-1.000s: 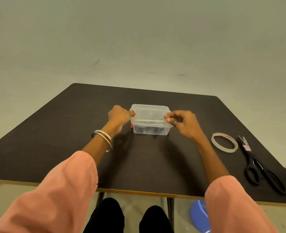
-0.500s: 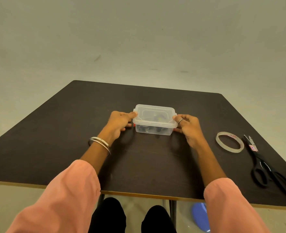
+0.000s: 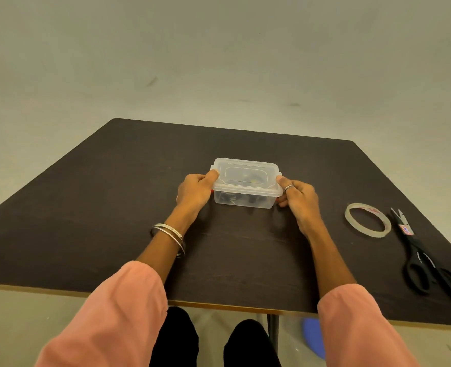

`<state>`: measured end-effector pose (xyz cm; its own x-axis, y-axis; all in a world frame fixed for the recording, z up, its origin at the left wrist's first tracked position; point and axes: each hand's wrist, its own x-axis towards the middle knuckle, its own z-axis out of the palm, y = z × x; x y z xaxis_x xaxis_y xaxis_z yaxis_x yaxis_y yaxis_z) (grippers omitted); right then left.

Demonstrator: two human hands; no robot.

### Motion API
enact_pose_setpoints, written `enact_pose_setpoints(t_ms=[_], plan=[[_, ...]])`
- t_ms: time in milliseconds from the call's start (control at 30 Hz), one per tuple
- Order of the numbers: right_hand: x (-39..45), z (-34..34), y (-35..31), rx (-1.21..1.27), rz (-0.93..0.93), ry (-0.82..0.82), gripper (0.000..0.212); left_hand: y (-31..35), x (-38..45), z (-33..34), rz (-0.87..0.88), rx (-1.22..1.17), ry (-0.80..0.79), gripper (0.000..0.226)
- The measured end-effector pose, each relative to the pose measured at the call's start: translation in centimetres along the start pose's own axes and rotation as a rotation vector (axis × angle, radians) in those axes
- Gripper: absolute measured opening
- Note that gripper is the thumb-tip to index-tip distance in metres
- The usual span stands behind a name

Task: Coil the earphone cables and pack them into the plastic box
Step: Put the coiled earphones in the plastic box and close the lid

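On table [image 3: 86,221] | 1 lidded box [image 3: 246,182] | 2 hands gripping ends

Dark earphone cables [image 3: 241,200] blur behind the plastic box [image 3: 245,186] wall; scissors [image 3: 431,263] handles leave frame.

Left hand [image 3: 195,190] and right hand [image 3: 299,195] extended forward, fingers curled inward.
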<state>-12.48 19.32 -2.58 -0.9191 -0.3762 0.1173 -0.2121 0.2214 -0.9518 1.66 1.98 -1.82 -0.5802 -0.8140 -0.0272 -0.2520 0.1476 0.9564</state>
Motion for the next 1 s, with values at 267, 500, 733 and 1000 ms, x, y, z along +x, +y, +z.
enact_pose_setpoints(t_ms=[267,500,733,1000], plan=[[0.6,0.3,0.5,0.072,0.031,0.008,0.053,-0.4,-0.5,0.7,0.104,-0.021,0.161,0.036],[-0.6,1.2,-0.2,0.133,-0.075,0.104,0.02,-0.6,-1.2,1.7,0.242,0.031,0.374,0.034],[-1.3,1.1,-0.7,0.022,-0.24,0.141,0.025,-0.7,-1.1,1.7,0.331,0.042,0.46,0.031],[-0.8,0.7,-0.2,-0.085,-0.309,0.14,0.034,-1.1,-0.7,1.2,0.492,0.062,0.418,0.03]])
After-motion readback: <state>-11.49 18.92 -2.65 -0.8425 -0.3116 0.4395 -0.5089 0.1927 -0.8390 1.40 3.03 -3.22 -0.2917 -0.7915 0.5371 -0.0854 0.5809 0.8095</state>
